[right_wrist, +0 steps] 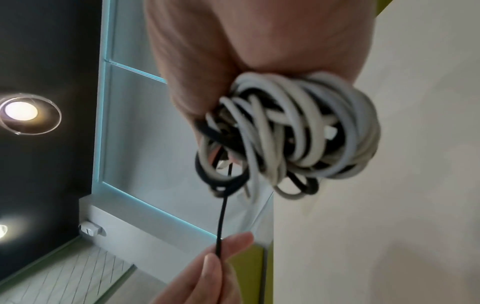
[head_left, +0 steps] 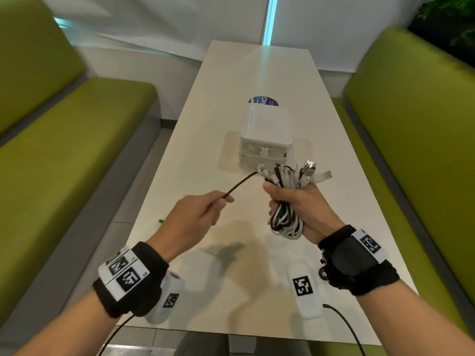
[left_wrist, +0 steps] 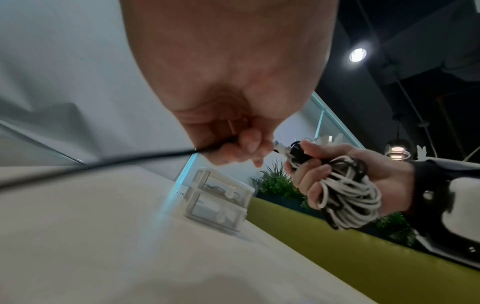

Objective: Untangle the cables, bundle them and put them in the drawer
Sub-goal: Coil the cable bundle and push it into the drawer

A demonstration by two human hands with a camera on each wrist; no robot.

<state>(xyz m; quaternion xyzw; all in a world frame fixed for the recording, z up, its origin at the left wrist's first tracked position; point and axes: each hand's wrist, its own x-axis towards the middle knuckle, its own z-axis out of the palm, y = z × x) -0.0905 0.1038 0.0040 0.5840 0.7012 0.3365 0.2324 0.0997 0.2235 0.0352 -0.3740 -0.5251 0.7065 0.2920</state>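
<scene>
From the head camera, your right hand [head_left: 298,204] is wrapped around a bundle of cables [head_left: 285,214], white and black loops held above the table [head_left: 205,119]; the bundle's long axis runs from about 6 o'clock to 12 o'clock, looped end toward you, plug ends fanning out at the top toward the drawer box [head_left: 266,140]. Your left hand [head_left: 195,214] pinches a single black cable [head_left: 241,185] between thumb and fingers; that strand stretches taut toward 2 o'clock into the top of the bundle. The white drawer box sits at 12 o'clock from your hands, its two drawers facing you, both closed. Behind it a dark blue sticker [head_left: 263,101] shows the letters "Cla"; the rest is hidden. From the left wrist camera, your left hand [left_wrist: 233,102] grips the black cable [left_wrist: 130,159], which trails off toward 9 o'clock, blurred; your right hand [left_wrist: 342,172] at 3 o'clock clutches the bundle [left_wrist: 350,193], and the drawer box [left_wrist: 218,203] stands on the table beyond. From the right wrist camera, your right hand [right_wrist: 259,51] closes over the bundle [right_wrist: 291,133], loops hanging toward 6 o'clock, while the black cable [right_wrist: 222,222] drops straight down to your left hand's fingers [right_wrist: 233,246], which pinch it.
</scene>
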